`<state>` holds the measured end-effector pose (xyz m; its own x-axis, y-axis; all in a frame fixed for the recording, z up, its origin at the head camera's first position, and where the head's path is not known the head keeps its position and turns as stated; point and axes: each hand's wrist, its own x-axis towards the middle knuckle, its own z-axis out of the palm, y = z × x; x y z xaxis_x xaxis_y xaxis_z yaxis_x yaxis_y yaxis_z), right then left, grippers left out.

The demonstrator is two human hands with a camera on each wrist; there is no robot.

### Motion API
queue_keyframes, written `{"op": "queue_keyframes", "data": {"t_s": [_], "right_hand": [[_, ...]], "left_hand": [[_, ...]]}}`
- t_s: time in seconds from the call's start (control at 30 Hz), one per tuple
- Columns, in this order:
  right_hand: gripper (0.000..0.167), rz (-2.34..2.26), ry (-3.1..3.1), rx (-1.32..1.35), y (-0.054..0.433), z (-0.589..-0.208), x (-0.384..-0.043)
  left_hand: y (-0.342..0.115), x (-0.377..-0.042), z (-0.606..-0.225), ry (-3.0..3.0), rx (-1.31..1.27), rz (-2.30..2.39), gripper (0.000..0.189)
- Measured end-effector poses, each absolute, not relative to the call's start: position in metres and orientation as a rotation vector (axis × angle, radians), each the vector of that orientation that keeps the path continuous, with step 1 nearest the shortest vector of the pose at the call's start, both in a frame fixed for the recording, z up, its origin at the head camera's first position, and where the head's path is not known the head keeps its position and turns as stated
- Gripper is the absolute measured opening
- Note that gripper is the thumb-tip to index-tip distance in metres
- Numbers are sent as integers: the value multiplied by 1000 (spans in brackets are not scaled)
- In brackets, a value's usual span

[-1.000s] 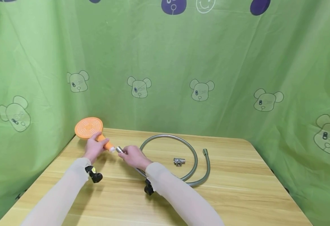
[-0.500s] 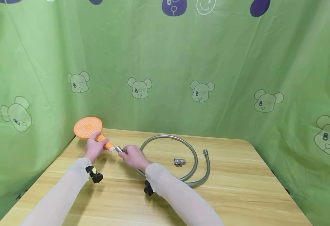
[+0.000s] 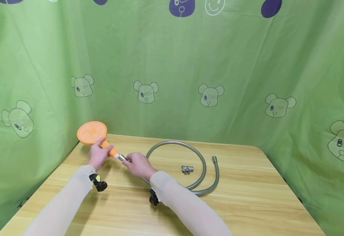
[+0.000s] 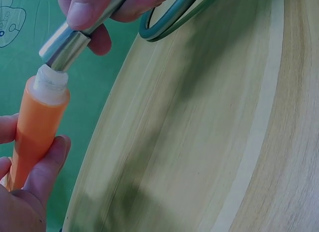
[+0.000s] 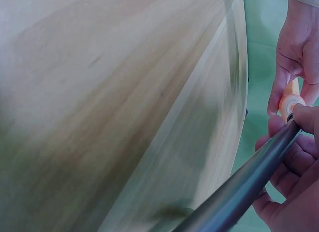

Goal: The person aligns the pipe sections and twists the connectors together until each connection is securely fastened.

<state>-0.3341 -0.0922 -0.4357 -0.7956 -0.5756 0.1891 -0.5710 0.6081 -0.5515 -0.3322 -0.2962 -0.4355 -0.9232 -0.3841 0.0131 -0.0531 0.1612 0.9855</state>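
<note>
At the bench [image 3: 248, 200], left hand [image 3: 97, 154]: curled round shower head [image 3: 91, 131], probably light, stiff.
Right hand [image 3: 140, 164]: pinches hose [image 5: 238, 178], likely bendy; best gripped at nut [image 4: 65, 47].

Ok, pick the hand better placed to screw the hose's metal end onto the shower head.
Probably the right hand: it pinches the hose by its metal end, at the white tip of the shower head. The left hand grips the handle, so it seems better for steadying.
</note>
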Motion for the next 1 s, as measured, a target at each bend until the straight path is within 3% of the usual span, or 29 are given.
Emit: {"op": "queue_keyframes", "data": {"t_s": [0.57,1.0], "right_hand": [[22,-979,2828,-984,-94,-440,-336],[31,-1019,2746,-981,-93,-437,-339]], "left_hand": [[-289,-330,-433,-2160,378,-1876,57],[-287,-329,-431,-2170,366,-1830,52]]}}
